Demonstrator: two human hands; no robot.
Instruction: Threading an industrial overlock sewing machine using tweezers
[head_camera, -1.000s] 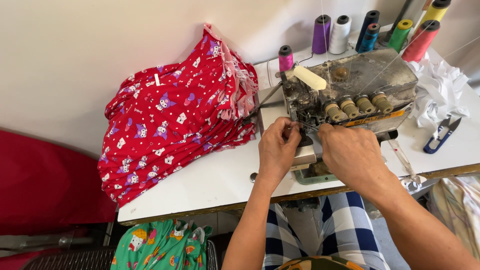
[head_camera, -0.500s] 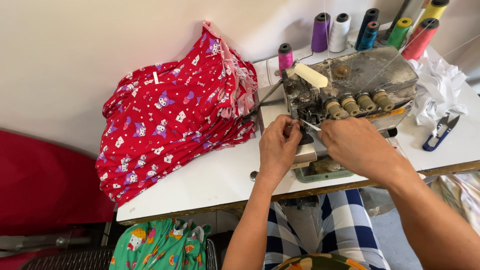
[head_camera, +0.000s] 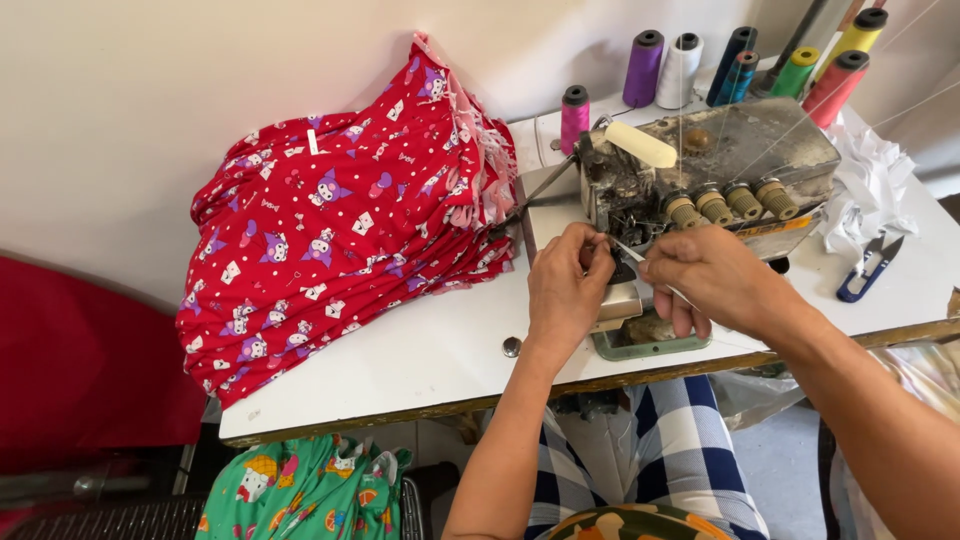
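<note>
Sewing machine (head_camera: 715, 165) apparently touching both hands (head_camera: 640, 280).

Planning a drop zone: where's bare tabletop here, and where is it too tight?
Bare white table lies between the red fabric stack and the left hand, along the front edge. A smaller patch sits right of the sewing machine, around the thread snips. The thread cones crowd the back; both hands crowd the machine's front.
</note>
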